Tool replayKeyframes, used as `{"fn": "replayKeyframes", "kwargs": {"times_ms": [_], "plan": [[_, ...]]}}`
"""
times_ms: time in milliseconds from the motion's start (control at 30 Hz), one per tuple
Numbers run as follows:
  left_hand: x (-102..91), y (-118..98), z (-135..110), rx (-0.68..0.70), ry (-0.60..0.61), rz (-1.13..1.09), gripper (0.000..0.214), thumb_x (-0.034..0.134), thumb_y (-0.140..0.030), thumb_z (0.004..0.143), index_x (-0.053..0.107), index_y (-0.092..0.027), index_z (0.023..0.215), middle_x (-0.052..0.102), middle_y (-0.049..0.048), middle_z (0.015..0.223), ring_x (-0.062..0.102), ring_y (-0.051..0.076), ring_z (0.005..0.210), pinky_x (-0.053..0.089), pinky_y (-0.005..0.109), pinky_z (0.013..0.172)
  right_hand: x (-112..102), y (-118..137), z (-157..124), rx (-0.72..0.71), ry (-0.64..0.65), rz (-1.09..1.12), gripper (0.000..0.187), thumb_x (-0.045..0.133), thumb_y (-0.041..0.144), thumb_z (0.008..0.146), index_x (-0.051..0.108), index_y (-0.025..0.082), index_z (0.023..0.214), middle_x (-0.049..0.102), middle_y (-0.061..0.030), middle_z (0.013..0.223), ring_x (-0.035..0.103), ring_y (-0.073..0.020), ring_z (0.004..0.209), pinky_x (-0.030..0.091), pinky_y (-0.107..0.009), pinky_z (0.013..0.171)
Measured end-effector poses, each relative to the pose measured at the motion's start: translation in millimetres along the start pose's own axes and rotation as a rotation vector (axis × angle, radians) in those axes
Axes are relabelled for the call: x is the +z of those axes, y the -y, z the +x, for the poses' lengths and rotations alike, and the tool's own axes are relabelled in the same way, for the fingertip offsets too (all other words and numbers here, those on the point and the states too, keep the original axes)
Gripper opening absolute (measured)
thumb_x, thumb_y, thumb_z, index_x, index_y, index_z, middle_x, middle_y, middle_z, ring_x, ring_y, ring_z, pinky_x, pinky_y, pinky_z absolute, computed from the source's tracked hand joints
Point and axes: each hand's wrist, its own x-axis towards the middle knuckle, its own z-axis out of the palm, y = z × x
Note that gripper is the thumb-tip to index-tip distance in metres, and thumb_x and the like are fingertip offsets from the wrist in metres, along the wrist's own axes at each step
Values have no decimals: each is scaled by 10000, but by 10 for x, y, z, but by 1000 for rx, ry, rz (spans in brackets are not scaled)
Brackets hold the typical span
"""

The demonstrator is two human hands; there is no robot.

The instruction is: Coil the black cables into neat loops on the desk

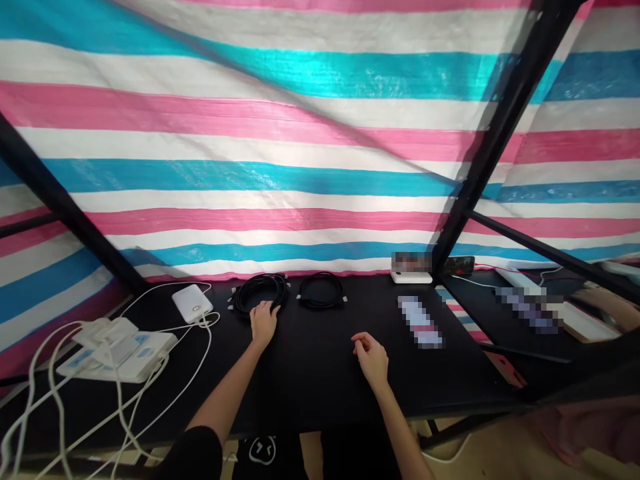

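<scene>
My left hand is at the near edge of a thick coil of black cables, its fingers bent over the strands. Pale metal-looking plugs stick out on the coil's left side and at its upper right. A thinner black cable coil lies just to the right, with a connector at each side, and neither hand touches it. Off to the right, my right hand hovers over or rests on the black table, I cannot tell which. Its fingers are curled together, and nothing shows in them.
On the left are a white power strip with tangled white cords and a white power bank. A blurred phone lies right, near a white device. Black frame posts and striped sheeting enclose the table. Another person's arm shows far right.
</scene>
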Motion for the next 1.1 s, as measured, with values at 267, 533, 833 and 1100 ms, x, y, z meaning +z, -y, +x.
{"fn": "replayKeyframes", "kwargs": {"times_ms": [267, 533, 833, 1100], "plan": [[-150, 39, 179, -221, -4, -211, 69, 670, -272, 631, 676, -204, 645, 725, 39, 719, 672, 255, 780, 479, 304, 691, -4, 6, -9, -27, -10, 18, 207, 431, 278, 769, 637, 258, 778, 650, 49, 593, 615, -167, 595, 359, -244, 553], [-478, -53, 301, -292, -241, -363, 215, 607, -378, 698, 514, -203, 614, 663, 20, 624, 646, 216, 707, 469, 297, 687, -5, -19, -9, -40, 5, 65, 219, 422, 281, 773, 637, 249, 787, 643, 42, 595, 612, -167, 585, 373, -240, 553], [-929, -109, 176, -265, -745, -478, 191, 453, -355, 814, 437, -188, 906, 529, 9, 704, 577, 189, 673, 472, 326, 689, -3, -38, -21, -69, -3, 89, 214, 430, 283, 770, 640, 246, 766, 621, 48, 562, 579, -156, 523, 360, -233, 507], [-1371, -758, -179, 79, -856, -845, 245, 528, -397, 800, 379, -209, 847, 406, -108, 542, 382, 64, 345, 333, 204, 369, -13, -64, -15, -54, 15, 64, 223, 423, 296, 757, 638, 242, 778, 626, 38, 584, 594, -165, 571, 387, -237, 554]]}}
